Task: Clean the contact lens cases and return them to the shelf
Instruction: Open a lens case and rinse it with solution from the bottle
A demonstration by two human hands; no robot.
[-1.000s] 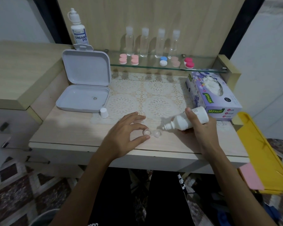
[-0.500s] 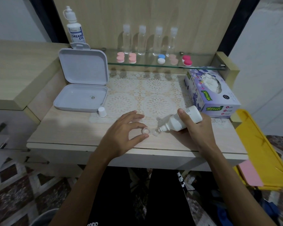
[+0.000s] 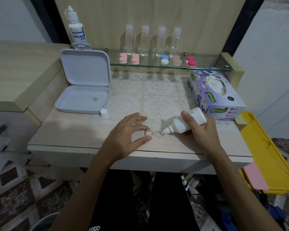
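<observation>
L hand [image 3: 123, 139] pinches the clear lens case [image 3: 153, 133] on the desk [image 3: 70, 130] near its front edge; R hand [image 3: 198, 130] grips a white bottle [image 3: 185, 122], tilted, nozzle at the case's right well.

We are seeing two bare forearms coming up from the lower edge of the frame, no sleeves, rings or watch showing on the left hand [image 3: 123, 139] or right hand [image 3: 202, 130]. At bottom centre we are wearing black trousers [image 3: 117, 197] bearing small white lettering and white stripes.
</observation>
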